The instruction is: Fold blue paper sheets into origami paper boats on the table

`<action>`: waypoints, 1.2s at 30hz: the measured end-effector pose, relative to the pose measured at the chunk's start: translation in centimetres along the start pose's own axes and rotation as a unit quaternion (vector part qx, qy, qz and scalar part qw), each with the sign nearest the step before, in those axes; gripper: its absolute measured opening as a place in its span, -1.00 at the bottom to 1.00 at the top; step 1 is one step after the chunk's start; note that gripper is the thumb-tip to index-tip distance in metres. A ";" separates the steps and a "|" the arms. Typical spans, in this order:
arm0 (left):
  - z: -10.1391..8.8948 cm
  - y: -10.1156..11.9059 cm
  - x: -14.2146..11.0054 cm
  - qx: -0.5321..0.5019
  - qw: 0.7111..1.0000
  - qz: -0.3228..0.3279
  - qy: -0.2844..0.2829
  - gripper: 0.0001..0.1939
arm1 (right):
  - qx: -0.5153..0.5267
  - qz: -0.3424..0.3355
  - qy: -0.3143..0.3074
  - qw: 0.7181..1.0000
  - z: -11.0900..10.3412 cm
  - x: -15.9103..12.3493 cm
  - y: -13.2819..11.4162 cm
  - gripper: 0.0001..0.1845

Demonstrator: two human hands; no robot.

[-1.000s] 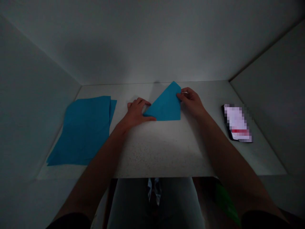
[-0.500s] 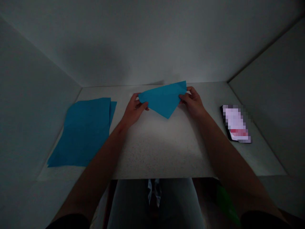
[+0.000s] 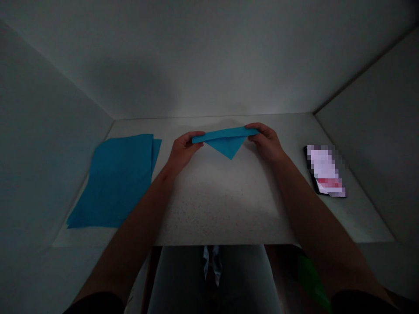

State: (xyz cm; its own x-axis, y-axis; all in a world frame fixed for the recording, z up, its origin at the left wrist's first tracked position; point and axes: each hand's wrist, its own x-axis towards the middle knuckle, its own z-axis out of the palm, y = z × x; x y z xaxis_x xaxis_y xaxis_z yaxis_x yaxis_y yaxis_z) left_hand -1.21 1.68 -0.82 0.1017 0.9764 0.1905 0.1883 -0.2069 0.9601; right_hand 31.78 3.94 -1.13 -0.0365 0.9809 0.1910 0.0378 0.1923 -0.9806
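Observation:
A blue sheet of paper (image 3: 227,146), folded to a triangle with its point toward me, is held just over the table's far half. Its far edge is turned over into a narrow band facing me. At the band's left end, my left hand (image 3: 186,148) pinches it between thumb and fingers. My right hand (image 3: 266,141) grips the opposite end, index finger on top and thumb beneath. The fingertips partly cover both ends of the band. Whether the triangle's point touches the tabletop I cannot tell.
Several larger blue sheets (image 3: 119,174) lie stacked on the left of the white speckled table (image 3: 209,209). A phone (image 3: 325,170) with a lit, blurred screen lies at the right. White walls (image 3: 209,56) enclose the table at the back and both sides.
The far edge of the blue paper has been folded over toward me into a band, so less of the triangle shows. Both hands have turned inward, with index fingers now on top of it.

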 end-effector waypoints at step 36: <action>1.0 -0.6 -0.3 -0.040 0.998 -0.016 0.052 -0.64 | -0.036 -0.062 0.001 0.997 0.5 -0.2 0.9 -0.40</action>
State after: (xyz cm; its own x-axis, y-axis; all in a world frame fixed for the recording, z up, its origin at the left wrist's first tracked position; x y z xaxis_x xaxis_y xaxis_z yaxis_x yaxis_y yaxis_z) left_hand -0.39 1.44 -1.65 -0.0047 0.9844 0.1761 0.1107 -0.1745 0.9784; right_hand 31.34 3.87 -2.12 -0.0428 0.9494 0.3112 0.1045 0.3141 -0.9436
